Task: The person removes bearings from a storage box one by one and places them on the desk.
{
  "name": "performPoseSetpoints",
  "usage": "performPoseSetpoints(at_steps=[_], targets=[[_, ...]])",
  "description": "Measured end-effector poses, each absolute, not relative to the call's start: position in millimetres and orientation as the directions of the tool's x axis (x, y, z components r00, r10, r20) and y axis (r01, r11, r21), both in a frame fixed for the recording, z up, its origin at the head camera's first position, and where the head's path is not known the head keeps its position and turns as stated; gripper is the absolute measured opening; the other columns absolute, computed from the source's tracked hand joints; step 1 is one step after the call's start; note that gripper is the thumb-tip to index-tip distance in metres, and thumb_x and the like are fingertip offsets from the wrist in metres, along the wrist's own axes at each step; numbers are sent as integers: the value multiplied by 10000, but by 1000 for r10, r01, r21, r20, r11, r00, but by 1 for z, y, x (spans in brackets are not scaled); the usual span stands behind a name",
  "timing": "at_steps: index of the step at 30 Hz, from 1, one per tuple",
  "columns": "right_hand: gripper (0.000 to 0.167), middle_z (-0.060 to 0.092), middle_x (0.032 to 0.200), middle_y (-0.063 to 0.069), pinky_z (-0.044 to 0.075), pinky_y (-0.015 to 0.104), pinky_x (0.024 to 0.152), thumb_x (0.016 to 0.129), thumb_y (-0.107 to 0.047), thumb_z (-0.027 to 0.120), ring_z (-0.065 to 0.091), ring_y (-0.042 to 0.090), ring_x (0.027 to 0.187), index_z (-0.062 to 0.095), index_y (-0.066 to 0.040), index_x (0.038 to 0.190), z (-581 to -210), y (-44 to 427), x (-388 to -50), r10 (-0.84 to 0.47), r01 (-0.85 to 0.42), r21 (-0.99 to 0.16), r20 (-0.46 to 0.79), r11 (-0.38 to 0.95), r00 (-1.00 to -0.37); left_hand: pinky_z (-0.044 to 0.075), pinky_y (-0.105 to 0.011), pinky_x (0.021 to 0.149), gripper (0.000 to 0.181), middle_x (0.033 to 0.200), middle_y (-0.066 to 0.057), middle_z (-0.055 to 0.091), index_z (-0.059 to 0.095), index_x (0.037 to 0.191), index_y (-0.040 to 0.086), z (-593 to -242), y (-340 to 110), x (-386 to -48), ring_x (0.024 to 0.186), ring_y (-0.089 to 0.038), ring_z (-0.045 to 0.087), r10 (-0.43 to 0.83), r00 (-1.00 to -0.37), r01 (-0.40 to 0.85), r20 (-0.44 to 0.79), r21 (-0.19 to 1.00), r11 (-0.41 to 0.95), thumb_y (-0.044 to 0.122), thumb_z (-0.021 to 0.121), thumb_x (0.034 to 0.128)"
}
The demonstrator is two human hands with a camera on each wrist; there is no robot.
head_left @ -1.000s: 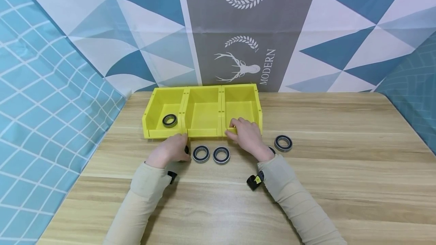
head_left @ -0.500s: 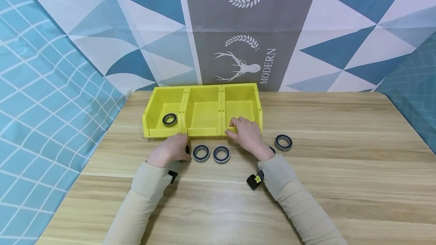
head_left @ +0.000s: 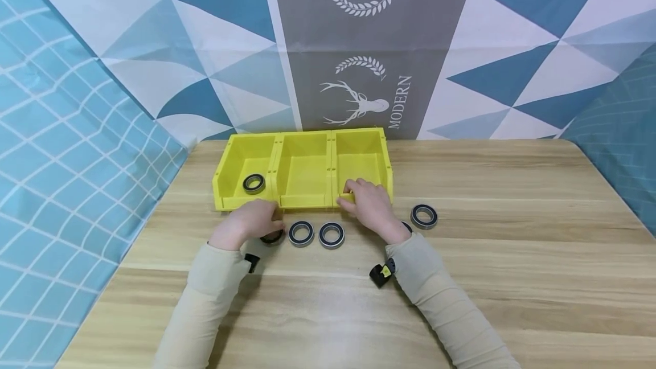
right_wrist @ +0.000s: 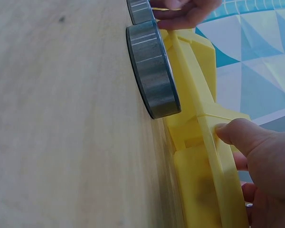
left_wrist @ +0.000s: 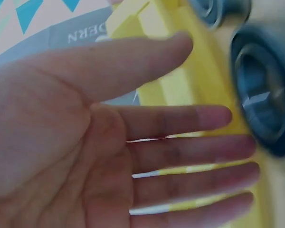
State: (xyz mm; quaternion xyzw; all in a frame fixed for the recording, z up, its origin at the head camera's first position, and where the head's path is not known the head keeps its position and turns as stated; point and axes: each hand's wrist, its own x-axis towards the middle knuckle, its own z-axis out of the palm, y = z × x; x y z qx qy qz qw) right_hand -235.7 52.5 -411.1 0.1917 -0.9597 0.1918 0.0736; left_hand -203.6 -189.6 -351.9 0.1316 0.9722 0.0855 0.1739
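In the head view my left hand (head_left: 248,222) is over the table at the front of the left yellow bin (head_left: 245,203). Its fingers look straight and hold nothing in the left wrist view, where a ball bearing (left_wrist: 263,95) lies just beyond the fingertips. That bearing (head_left: 273,238) is partly covered by the hand from above. My right hand (head_left: 371,205) grips the front lip of the right yellow bin (head_left: 359,167), thumb outside and fingers inside. Two more bearings, one (head_left: 301,234) beside the other (head_left: 331,236), lie flat in front of the middle bin (head_left: 306,172).
One bearing (head_left: 253,183) lies inside the left bin. To the right of my right hand is another bearing (head_left: 423,216), and one more (head_left: 406,226) is mostly hidden by the wrist. A patterned cloth (head_left: 359,33) hangs behind the wooden table (head_left: 487,187).
My left hand has let go of the bearing and shifted slightly left, showing more of it on the table. The right hand keeps its grip on the bin.
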Motion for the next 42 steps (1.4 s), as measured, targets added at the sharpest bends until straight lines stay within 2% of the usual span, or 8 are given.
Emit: performPoseSetpoints(at_steps=[8,12,16,20,24,27,34,42], targets=[[285,588,813,37,423,375,664,863,-401,560,556,203,737,593,-133,955,-414,52,-237,-335,-386,-336,201,859,-921,441,-330,640,97,782,-113,582,574,870,-8,-325,-212,-225,682,-211,505,246,-941,214,-234,154,965,63,508,864],[286,596,830,44,428,387,674,862,-399,562,569,216,762,595,-132,958,-412,52,-236,-331,-383,-334,204,861,-921,437,-373,661,136,826,-151,590,563,902,-43,-325,-224,-247,710,-237,512,220,-955,194,-197,145,970,75,509,861],[283,591,832,38,424,384,682,865,-398,561,565,211,771,593,-134,962,-411,52,-236,-334,-383,-344,196,857,-922,443,-424,741,323,941,-225,590,537,1042,-99,-333,-231,-265,799,-297,532,199,-956,169,-215,149,974,153,567,842],[273,590,831,32,422,383,684,865,-393,564,563,206,771,592,-137,958,-411,51,-236,-333,-386,-351,203,853,-921,395,-496,928,569,1187,-317,509,420,1248,-125,-348,-234,-278,1046,-414,513,168,-954,130,-250,161,978,206,595,819],[279,593,838,30,420,383,690,864,-400,561,564,204,775,591,-139,958,-412,50,-236,-339,-390,-358,199,848,-920,353,-513,975,647,1269,-324,443,354,1323,-87,-363,-238,-284,1144,-441,447,128,-950,78,-283,183,980,207,607,805],[287,594,845,33,418,382,690,865,-405,555,564,206,777,589,-137,963,-412,50,-236,-343,-392,-358,194,847,-919,375,-514,946,602,1251,-309,468,386,1316,-50,-368,-238,-285,1126,-428,459,123,-952,73,-279,184,980,193,597,807],[277,591,840,38,421,381,683,865,-394,559,565,216,777,591,-136,963,-411,51,-236,-332,-381,-359,192,852,-924,428,-441,795,317,1020,-230,589,567,1081,-23,-372,-233,-288,852,-305,511,149,-965,111,-217,177,978,131,593,806],[272,576,818,31,415,376,676,867,-390,557,554,206,765,587,-135,956,-411,52,-236,-331,-378,-367,186,850,-925,434,-438,792,305,994,-224,577,544,1043,-45,-372,-232,-286,860,-314,514,120,-976,76,-180,232,970,86,615,777]])
